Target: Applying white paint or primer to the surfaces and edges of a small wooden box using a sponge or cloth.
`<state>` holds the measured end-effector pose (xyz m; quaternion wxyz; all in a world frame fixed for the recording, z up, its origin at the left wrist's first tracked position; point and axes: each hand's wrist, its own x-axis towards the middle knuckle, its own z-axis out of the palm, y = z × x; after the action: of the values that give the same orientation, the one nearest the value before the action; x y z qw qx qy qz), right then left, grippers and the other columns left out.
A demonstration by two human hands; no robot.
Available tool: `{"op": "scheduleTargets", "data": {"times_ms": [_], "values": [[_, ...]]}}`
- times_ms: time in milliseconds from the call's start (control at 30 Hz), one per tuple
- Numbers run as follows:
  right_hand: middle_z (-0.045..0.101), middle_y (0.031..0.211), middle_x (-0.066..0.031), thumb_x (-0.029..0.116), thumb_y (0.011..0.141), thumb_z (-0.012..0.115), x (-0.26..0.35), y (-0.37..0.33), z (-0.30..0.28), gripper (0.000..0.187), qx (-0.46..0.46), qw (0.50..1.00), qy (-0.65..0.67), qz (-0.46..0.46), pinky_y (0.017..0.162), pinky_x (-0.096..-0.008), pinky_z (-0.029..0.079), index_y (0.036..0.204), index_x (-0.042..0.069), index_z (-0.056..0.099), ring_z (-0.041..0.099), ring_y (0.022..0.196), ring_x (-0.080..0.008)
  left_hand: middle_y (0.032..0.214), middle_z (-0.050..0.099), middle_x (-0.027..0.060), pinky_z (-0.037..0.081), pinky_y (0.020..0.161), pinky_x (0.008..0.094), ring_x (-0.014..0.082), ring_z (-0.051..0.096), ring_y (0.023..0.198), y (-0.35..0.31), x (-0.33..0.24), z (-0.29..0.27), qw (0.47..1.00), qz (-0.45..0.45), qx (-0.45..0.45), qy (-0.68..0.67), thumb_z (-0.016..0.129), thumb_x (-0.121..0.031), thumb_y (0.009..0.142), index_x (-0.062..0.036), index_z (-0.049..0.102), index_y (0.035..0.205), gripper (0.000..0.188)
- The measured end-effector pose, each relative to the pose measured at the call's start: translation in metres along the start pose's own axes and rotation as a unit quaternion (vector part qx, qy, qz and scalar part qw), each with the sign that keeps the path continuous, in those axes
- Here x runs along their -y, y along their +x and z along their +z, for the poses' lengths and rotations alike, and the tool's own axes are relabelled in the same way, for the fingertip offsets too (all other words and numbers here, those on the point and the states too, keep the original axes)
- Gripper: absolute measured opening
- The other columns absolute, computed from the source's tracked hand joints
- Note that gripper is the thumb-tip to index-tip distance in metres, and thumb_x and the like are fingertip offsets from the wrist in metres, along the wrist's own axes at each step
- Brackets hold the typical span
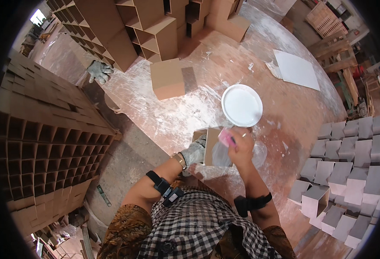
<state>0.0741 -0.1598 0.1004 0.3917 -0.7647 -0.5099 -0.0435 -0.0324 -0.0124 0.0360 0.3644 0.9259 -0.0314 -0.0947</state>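
Note:
My left hand [193, 154], in a grey work glove, reaches into the open side of a small brown cardboard box [210, 146] and holds it at the table's near edge. My right hand [242, 146], bare, is closed round a small pink tool [226, 137] just above the box. Motion blurs the tool, so its exact kind is unclear. A wet whitish film covers the box face below it. Just beyond my right hand sits a round white dish [241, 105] with white stuff in it.
A closed-looking brown box [167, 78] and a grey glove [99, 71] lie farther left on the smeared table [190, 108]. Stacked open cardboard boxes [155, 36] rise behind; more [47, 146] stand left. White-faced boxes [345, 177] fill the right. A white sheet [297, 70] lies far right.

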Motion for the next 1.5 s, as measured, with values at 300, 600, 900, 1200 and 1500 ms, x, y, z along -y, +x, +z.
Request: {"op": "scheduleTargets", "data": {"times_ms": [300, 600, 900, 1200, 1500], "values": [[0.063, 0.086, -0.0145, 0.0, 0.068, 0.054, 0.012, 0.001, -0.002, 0.028, -0.037, 0.994, -0.019, 0.097, 0.068, -0.039, 0.049, 0.094, 0.002, 0.064, 0.061, 0.076, -0.0311, 0.128, 0.045, 0.0218, 0.03, 0.103, 0.0387, 0.0364, 0.041, 0.118, 0.005, 0.025, 0.042, 0.981, 0.028, -0.108, -0.16, 0.059, -0.028, 0.079, -0.003, 0.045, 0.127, 0.055], [0.063, 0.088, -0.0154, -0.002, 0.064, 0.054, 0.032, -0.042, -0.009, 0.033, -0.013, 0.997, 0.082, 0.004, 0.068, -0.0389, 0.049, 0.096, 0.003, 0.064, 0.06, 0.076, -0.032, 0.12, 0.051, 0.0202, 0.037, 0.097, 0.0379, 0.0324, 0.049, 0.112, 0.014, 0.013, 0.034, 0.987, 0.047, -0.149, -0.032, 0.059, -0.025, 0.08, -0.0045, 0.049, 0.122, 0.048], [0.062, 0.087, -0.015, -0.001, 0.062, 0.056, 0.022, -0.02, -0.009, 0.036, 0.035, 0.989, 0.108, -0.093, 0.068, -0.0398, 0.048, 0.096, 0.005, 0.064, 0.06, 0.078, -0.0315, 0.121, 0.052, 0.0171, 0.037, 0.097, 0.0355, 0.029, 0.05, 0.111, 0.006, 0.004, 0.028, 0.986, 0.03, -0.164, 0.001, 0.056, -0.027, 0.083, -0.0031, 0.05, 0.12, 0.045], [0.063, 0.09, -0.0136, -0.001, 0.062, 0.056, 0.008, 0.022, 0.012, 0.037, -0.055, 0.996, 0.066, -0.016, 0.069, -0.0402, 0.048, 0.097, 0.008, 0.066, 0.06, 0.075, -0.0316, 0.125, 0.049, 0.0181, 0.034, 0.1, 0.0363, 0.0273, 0.048, 0.115, 0.02, 0.038, 0.062, 0.932, -0.008, -0.066, -0.355, 0.051, -0.028, 0.087, -0.0017, 0.046, 0.124, 0.046], [0.063, 0.092, -0.011, 0.005, 0.069, 0.062, -0.002, 0.02, 0.004, 0.03, -0.04, 0.992, 0.107, -0.058, 0.066, -0.0378, 0.047, 0.099, 0.008, 0.064, 0.058, 0.073, -0.0304, 0.132, 0.043, 0.0188, 0.028, 0.105, 0.0381, 0.0317, 0.04, 0.122, 0.02, 0.011, 0.033, 0.988, -0.029, -0.038, -0.147, 0.053, -0.029, 0.084, -0.0041, 0.044, 0.128, 0.051]]}}
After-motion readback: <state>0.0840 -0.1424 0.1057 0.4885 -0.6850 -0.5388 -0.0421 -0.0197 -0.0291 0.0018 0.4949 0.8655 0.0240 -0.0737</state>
